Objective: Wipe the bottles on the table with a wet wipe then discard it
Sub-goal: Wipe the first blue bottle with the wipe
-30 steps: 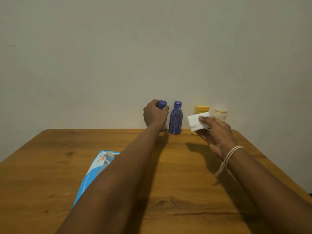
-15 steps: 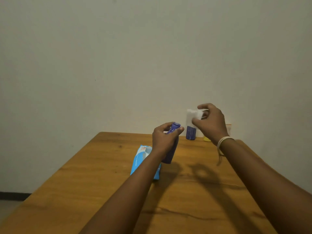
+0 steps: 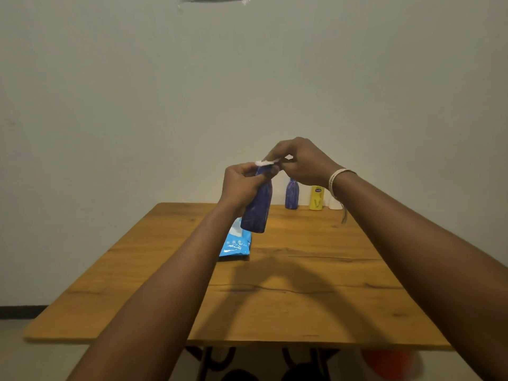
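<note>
I am holding a blue bottle up off the table with my left hand. My fingers are curling tight around its upper part, near the neck. The bottle is standing almost straight up and down, with its bottom tipping a little toward me. Its top is pointing up at my right hand.

My right hand is sitting just above and a bit to the right of the bottle top. It is pinching a small white wipe between thumb and fingers. The wipe is lying flat across the cap, and it looks like it is touching it. So I think the next move is to rub down from the top along the long side of the bottle. My right hand is the nearer one for that job.

Under my left hand, a blue pack of wipes is lying on the table. Farther away from my right hand, by the wall, another blue bottle, a yellow bottle and a white jar are waiting.

My left fingers are hiding the cap and neck, so I cannot see how much the wipe is covering. My right wrist is blocking most of the white jar. The far blue bottle's top is behind my right hand.
</note>
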